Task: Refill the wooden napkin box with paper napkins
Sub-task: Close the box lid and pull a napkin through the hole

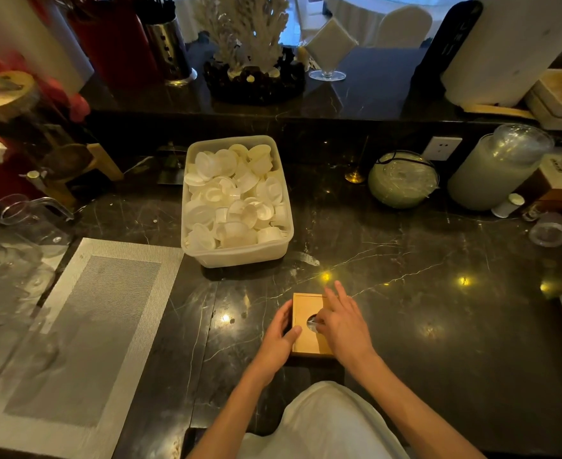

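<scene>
A small wooden napkin box [306,309] stands on the dark marble counter, near its front edge and in front of me. Its lid has a round hole in the middle. My left hand [278,336] grips the box's left side, thumb on the lid. My right hand [344,323] lies over the right part of the lid, fingers spread, with a fingertip at the hole. A folded white napkin [331,41] stands in a glass on the upper ledge at the back. No loose napkins show near the box.
A plastic tub [239,256] full of small white cups sits behind the box. A grey woven placemat [84,332] lies at left, glassware [24,213] beyond it. Jars [498,167] and a round glass pot [403,180] stand at back right.
</scene>
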A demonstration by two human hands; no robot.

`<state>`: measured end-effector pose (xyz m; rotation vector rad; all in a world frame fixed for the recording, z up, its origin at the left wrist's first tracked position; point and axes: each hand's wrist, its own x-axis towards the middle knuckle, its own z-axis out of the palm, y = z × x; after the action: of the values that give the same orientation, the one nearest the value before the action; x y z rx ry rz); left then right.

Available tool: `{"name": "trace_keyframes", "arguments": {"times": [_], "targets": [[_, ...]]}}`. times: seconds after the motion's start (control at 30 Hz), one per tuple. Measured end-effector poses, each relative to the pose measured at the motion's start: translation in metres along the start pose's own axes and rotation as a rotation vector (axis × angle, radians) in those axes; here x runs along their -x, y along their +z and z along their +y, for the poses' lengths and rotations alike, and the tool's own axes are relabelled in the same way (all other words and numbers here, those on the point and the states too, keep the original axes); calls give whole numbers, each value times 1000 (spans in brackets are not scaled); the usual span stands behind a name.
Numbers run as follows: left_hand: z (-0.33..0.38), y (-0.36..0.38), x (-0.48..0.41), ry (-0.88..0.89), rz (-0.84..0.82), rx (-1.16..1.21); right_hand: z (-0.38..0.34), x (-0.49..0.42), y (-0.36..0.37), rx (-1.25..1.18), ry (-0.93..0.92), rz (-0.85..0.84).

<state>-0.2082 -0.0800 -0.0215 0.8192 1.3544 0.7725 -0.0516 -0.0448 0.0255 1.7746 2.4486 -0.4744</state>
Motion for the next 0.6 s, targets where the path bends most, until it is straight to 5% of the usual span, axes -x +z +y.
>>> {"name": "trace_keyframes", "arguments": {"times": [0.4, 0.6], "targets": [[10, 2, 9, 24, -4, -38, 31, 17, -14, -368, 18, -12], [19, 10, 6, 171, 14, -438, 42, 32, 0, -506, -4, 62]]}}
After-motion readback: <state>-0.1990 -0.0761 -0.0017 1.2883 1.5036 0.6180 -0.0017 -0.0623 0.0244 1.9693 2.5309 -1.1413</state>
